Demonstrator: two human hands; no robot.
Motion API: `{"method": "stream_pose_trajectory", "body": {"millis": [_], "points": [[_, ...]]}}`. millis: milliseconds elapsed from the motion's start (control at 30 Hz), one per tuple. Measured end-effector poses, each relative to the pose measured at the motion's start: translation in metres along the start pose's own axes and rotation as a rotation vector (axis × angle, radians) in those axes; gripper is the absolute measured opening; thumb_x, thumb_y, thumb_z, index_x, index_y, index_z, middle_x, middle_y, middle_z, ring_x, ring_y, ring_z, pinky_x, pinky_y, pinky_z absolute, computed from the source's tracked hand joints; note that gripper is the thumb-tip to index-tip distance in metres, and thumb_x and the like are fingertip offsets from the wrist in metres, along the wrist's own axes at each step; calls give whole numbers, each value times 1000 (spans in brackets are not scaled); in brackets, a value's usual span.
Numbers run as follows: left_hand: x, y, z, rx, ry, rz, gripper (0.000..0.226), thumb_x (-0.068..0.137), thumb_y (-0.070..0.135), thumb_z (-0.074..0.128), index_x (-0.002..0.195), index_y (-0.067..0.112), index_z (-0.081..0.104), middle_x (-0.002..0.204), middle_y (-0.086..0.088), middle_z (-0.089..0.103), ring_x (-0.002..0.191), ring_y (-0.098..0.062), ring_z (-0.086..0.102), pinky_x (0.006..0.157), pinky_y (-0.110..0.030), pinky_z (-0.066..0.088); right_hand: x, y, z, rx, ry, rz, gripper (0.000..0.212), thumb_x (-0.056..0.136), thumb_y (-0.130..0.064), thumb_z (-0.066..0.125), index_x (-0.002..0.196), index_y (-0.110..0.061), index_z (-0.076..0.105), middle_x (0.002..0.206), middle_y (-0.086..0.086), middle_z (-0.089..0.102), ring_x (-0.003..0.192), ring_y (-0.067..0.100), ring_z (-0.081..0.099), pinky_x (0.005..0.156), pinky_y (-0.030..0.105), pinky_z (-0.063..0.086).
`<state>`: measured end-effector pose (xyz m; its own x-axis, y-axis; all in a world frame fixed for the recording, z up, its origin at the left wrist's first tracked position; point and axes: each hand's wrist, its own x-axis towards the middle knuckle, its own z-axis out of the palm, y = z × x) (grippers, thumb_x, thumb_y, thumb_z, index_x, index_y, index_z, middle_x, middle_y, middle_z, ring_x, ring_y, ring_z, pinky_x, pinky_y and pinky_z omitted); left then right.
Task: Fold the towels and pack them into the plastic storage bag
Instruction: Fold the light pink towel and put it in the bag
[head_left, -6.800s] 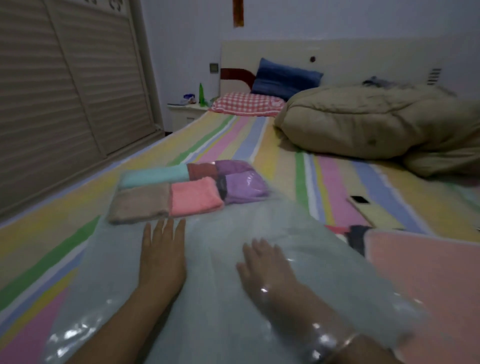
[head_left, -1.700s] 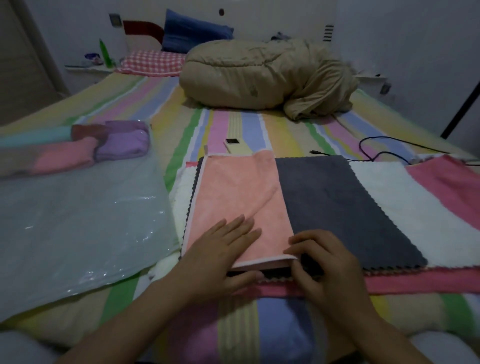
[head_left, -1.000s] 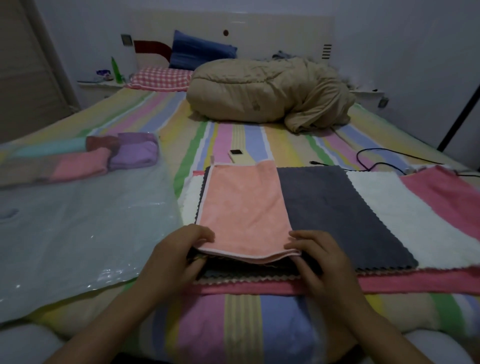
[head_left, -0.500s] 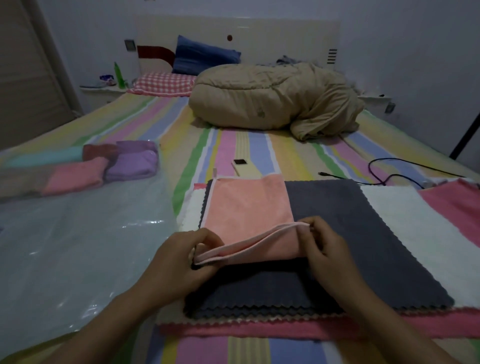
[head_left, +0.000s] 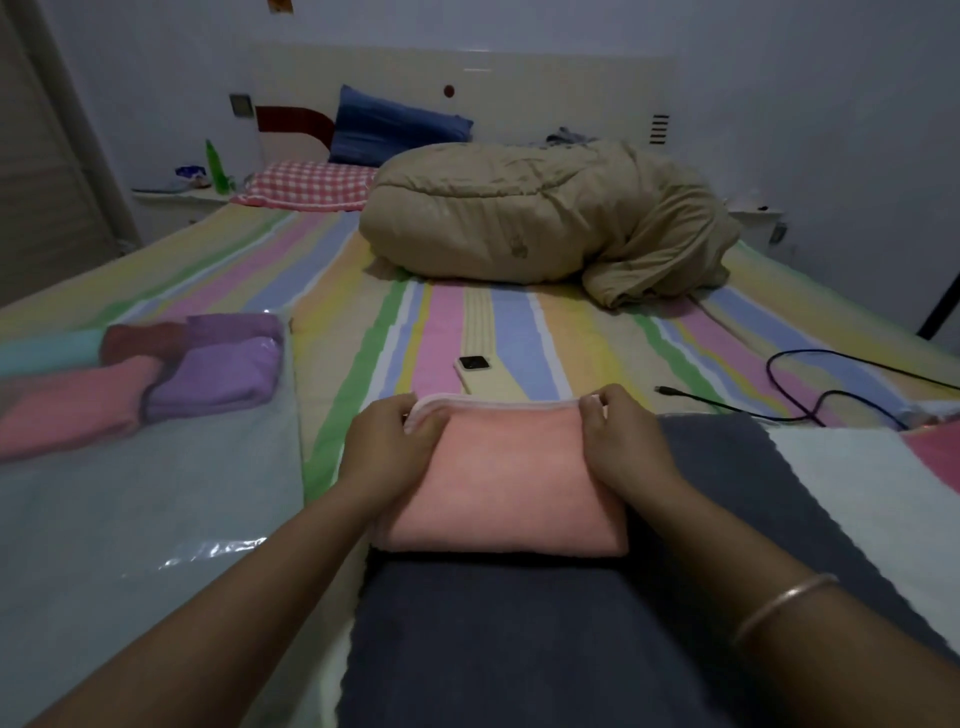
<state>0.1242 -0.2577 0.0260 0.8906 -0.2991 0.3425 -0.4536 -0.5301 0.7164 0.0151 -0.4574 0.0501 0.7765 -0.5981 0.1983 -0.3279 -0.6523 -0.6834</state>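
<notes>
We hold the pink towel (head_left: 498, 493) by its two far corners, the left hand (head_left: 387, 452) pinching one and the right hand (head_left: 623, 452) the other. It lies folded on the dark grey towel (head_left: 493, 639), just right of the plastic storage bag (head_left: 130, 519). It looks soft, light and limp, so we judge it best taken at both ends of an edge to prevent sagging. Its long axis runs left to right, with the rounded fold toward us and the loose edges away, though the dim light leaves the layer count unclear.
</notes>
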Motion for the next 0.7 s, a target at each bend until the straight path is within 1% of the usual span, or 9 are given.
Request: {"method": "stream_pose_trajectory", "body": {"millis": [133,200,267,333,400,500,567,633,700], "points": [[10,-12,15,162,15,-21,30,89,40,58,69,17,58,71,-3,62,74,-28,57,61,-33,36,7,5,14,-18,57,97,33,101,-39,36,105,-10,52,107,14,64,92,29,56,72,34,38],[8,-14,18,218,40,-12,30,90,41,55,72,17,58,76,-6,64,78,-31,59,61,-33,36,-3,5,13,-111,83,157,42,99,-49,30,106,-12,49,107,13,63,96,33,57,74,37,38],[4,-12,20,267,71,-19,29,91,42,53,76,17,56,81,-7,64,81,-33,59,60,-32,34,-15,5,9,-253,24,187,53,97,-57,26,112,-12,51,114,12,61,104,35,57,81,40,41],[-2,-7,19,318,109,-27,24,90,40,54,91,17,57,90,-9,66,86,-34,59,62,-33,36,-26,3,4,-337,-92,233,61,94,-61,27,119,-11,51,121,11,60,111,33,56,85,38,41],[-9,2,14,369,164,-8,27,89,32,57,111,17,55,104,-9,64,94,-35,60,68,-38,42,-33,1,1,-337,-196,266,61,91,-61,36,122,-12,53,124,9,59,112,31,56,81,35,41],[-22,16,6,389,191,179,34,83,17,57,117,13,57,115,-10,60,104,-34,56,81,-42,46,-40,-5,-6,-97,-238,281,49,91,-49,51,118,-9,57,117,10,63,102,29,60,81,33,48],[-34,29,3,377,129,340,36,82,22,50,115,11,61,120,-10,63,107,-33,59,90,-41,47,-47,-10,-15,226,-276,343,39,93,-37,57,116,-6,58,106,9,65,89,25,63,67,27,53],[-52,49,1,313,-11,423,40,87,27,46,120,12,62,128,-9,61,116,-29,57,100,-40,43,-55,-14,-33,378,-328,388,31,93,-31,59,112,-7,59,92,6,64,77,19,62,45,18,48],[-71,71,3,283,-210,424,40,94,27,46,131,14,55,142,-6,50,129,-24,46,109,-38,32,-58,-6,-52,341,-348,404,31,91,-32,62,111,-7,60,94,9,66,80,22,64,51,23,52]]}}
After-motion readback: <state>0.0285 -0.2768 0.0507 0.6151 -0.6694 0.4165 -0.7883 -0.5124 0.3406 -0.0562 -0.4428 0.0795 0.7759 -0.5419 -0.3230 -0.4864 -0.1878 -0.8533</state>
